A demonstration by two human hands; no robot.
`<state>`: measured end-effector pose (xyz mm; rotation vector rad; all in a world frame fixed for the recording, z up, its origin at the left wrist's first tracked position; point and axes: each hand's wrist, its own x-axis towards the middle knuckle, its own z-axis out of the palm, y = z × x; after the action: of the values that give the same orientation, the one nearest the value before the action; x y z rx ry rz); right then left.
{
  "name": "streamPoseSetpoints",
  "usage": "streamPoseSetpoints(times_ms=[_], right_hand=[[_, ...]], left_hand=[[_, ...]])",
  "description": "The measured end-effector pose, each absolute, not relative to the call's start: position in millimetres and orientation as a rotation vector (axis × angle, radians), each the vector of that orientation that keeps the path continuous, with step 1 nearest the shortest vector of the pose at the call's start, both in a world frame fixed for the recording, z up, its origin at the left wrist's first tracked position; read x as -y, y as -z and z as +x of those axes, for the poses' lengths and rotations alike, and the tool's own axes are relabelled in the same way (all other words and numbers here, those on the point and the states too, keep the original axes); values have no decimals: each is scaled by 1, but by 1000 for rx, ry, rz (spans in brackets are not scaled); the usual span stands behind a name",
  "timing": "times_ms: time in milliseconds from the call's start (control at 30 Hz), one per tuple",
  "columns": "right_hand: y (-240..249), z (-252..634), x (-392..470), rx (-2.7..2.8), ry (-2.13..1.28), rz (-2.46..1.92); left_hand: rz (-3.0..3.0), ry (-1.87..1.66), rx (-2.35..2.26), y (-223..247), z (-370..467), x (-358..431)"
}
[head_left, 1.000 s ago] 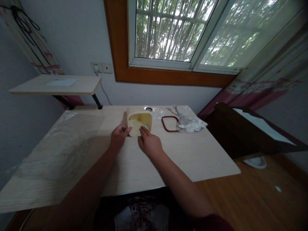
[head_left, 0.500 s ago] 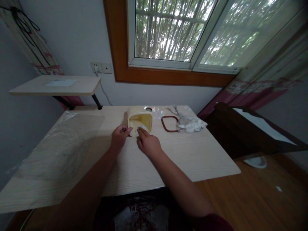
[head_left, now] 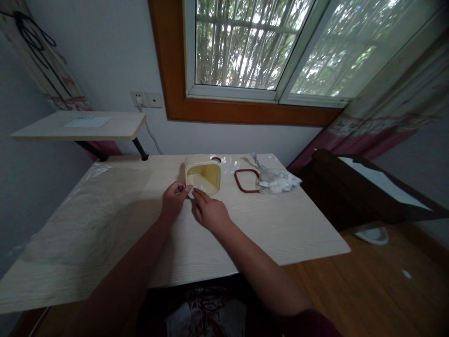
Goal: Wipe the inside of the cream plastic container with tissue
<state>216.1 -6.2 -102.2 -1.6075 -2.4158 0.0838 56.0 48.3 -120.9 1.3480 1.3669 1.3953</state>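
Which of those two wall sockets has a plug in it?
The left socket, farther from the window: it has a white plug in it, while the right socket has none.

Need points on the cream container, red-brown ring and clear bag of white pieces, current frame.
cream container [head_left: 212, 177]: head view, inner right wall
red-brown ring [head_left: 248, 191]: head view, near edge
clear bag of white pieces [head_left: 277, 181]: head view, middle

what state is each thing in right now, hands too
container: open, partly covered by fingers
left hand: pinching container's rim
right hand: fingertips at container's near edge, grip unclear
red ring: lying flat, off container
bag: filled, closure unclear
plug: in socket
black cable: looped up
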Motion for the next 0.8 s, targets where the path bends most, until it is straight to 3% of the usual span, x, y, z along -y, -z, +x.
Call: streamPoseSetpoints(times_ms=[800], right_hand=[[105,223,-2,2290,34,-1709]], left_hand=[[1377,-1416,-1431,118,51,-51]])
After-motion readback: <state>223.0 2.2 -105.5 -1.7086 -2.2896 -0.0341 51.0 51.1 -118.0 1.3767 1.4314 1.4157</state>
